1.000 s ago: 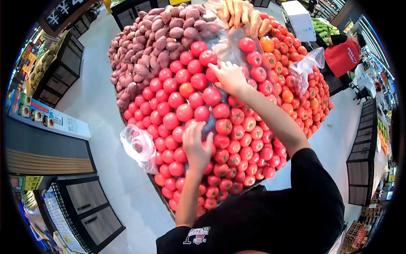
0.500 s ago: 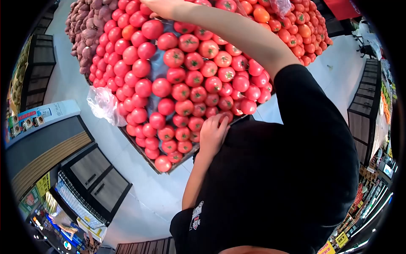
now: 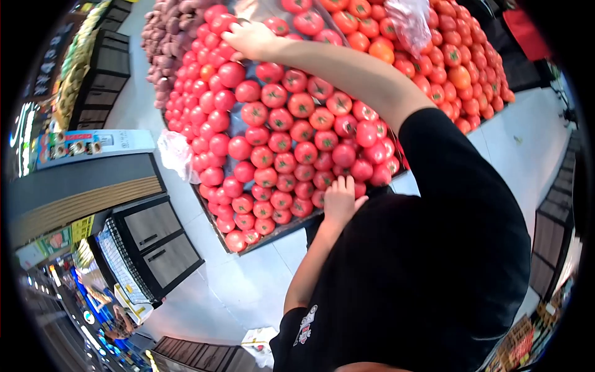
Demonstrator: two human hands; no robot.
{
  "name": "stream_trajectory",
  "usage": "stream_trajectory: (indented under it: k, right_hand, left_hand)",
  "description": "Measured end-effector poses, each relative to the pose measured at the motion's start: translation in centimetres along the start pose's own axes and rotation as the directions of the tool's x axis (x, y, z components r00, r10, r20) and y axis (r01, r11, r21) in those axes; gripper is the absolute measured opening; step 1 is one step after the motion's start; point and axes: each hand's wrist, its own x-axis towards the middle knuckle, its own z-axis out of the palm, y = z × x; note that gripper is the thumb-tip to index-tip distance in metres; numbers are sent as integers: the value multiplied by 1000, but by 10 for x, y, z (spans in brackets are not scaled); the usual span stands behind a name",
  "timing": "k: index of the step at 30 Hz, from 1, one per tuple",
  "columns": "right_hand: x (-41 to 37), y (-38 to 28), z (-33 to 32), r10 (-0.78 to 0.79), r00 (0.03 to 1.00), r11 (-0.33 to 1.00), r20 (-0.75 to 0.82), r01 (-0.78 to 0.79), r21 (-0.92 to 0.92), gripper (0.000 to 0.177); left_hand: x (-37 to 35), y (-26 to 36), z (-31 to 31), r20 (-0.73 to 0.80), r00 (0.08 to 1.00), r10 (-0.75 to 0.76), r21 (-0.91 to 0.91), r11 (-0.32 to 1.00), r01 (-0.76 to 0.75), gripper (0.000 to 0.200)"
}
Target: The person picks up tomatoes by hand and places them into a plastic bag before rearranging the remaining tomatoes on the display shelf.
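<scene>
A big heap of tomatoes lies in front of me, many with green calyxes turned up. My right hand reaches across to the far left of the heap, its fingers curled down around a tomato that is mostly hidden under them. Other red tomatoes press close about it. My left hand rests at the near edge, fingers spread and lying on the tomatoes there, gripping none.
Purplish sweet potatoes border the heap at the far left. Further tomatoes lie at the right, with a clear plastic bag on them. Another plastic bag hangs at the left edge. A dark cabinet stands at the left.
The view has shifted, so the heap sits further right and more of its far side shows. My right hand now shows whole, at the heap's far left. My left hand stays at the near edge.
</scene>
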Motion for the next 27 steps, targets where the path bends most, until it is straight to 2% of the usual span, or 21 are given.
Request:
stream_trajectory:
  k: [2, 4, 6, 7, 10, 11, 14, 15, 16, 18, 19, 20, 22, 24, 26, 27]
  right_hand:
    - [3, 8, 10, 65, 998, 985, 15, -67, 160, 61]
    - [3, 11, -6, 99, 990, 966, 99, -119, 228, 57]
    - [4, 13, -7, 143, 983, 955, 111, -167, 246, 52]
    - [2, 10, -8, 156, 986, 953, 58, -166, 255, 43]
    - [0, 3, -9, 77, 989, 963, -127, -41, 267, 37]
    - [1, 4, -10, 57, 995, 968, -80, -35, 248, 32]
    - [3, 9, -12, 31, 999, 975, -18, -26, 222, 30]
    - [7, 15, -4, 8, 999, 982, -33, -2, 188, 35]
    - [8, 18, -3, -34, 999, 988, -19, 36, 148, 38]
    - [9, 23, -3, -110, 994, 992, 11, 109, 70, 44]
    - [10, 23, -4, -145, 989, 989, 32, 144, 39, 51]
    - [12, 28, 3, -225, 974, 974, 17, 225, 1, 49]
    - [11, 18, -7, -288, 957, 957, -19, 288, -24, 50]
    - [16, 8, -9, -327, 944, 942, -34, 323, -91, 34]
    - [21, 15, -2, -396, 913, 908, -97, 374, -192, 29]
    - [22, 16, -8, -364, 930, 910, 56, 368, -191, 27]
  left_hand:
    - [3, 5, -1, 13, 1000, -16, 17, 1000, 16, 77]
    - [1, 5, -2, 34, 997, -70, -55, 996, 72, 72]
    - [-4, 2, -1, 29, 993, -112, -142, 983, 115, 72]
    - [-6, 3, -6, 83, 982, -169, -198, 963, 182, 74]
    - [-17, -7, -3, -54, 979, -198, -363, 917, 165, 73]
    - [-22, -12, -3, 42, 968, -247, -430, 870, 240, 77]
    - [-41, -30, -9, -35, 944, -329, -640, 733, 232, 84]
    - [-48, -38, -7, 42, 925, -378, -853, 468, 230, 79]
    - [-50, -43, -17, 132, 910, -394, -967, 150, 206, 75]
    - [-46, -50, -53, 156, 886, -437, -984, -147, 101, 68]
    - [-40, -62, -65, 76, 892, -445, -990, -144, 13, 67]
    - [-28, -57, -105, 59, 893, -447, -950, -301, -88, 65]
    - [0, -72, -145, -76, 867, -492, -950, -229, -214, 63]
    - [33, -86, -186, -148, 827, -542, -958, -128, -255, 64]
    - [74, -122, -209, -412, 767, -491, -897, 367, -247, 69]
    - [91, -126, -228, -456, 751, -477, -857, 463, -226, 69]
